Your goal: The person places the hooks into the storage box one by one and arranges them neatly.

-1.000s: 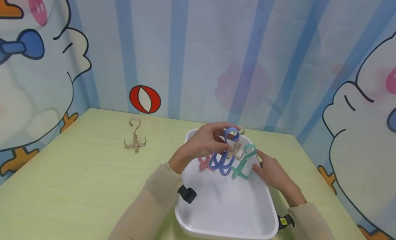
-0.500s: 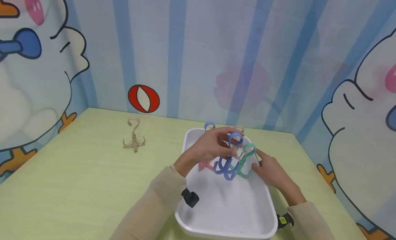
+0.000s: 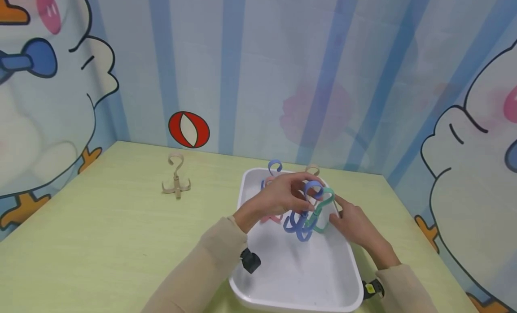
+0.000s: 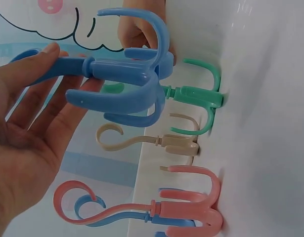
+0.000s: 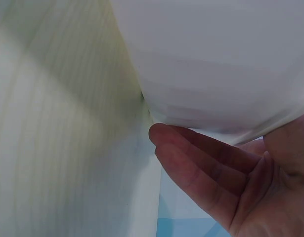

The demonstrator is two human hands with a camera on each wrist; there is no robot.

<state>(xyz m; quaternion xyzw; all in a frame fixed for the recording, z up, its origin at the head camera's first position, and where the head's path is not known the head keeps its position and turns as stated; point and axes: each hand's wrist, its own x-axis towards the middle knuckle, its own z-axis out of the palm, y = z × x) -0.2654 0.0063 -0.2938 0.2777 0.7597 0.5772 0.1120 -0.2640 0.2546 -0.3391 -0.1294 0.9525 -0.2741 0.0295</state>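
My left hand pinches the stem of a blue multi-prong hanging hook between thumb and fingers. In the left wrist view its prongs hang clear of the white tub's bottom. My right hand grips the right rim of the white tub, thumb on the inside and fingers outside. Inside the tub's far end stand a green hook, a beige hook, a pink hook and a second blue hook. The held hook partly covers the green one in the head view.
Another beige hook stands on the pale green table, left of the tub. Behind the table hangs a striped blue cloth with cartoon prints. Each wrist wears a small black camera.
My left hand has moved right and a little nearer with the blue hook, closer to the green one. The second blue hook behind came into sight. My right hand stays on the rim.
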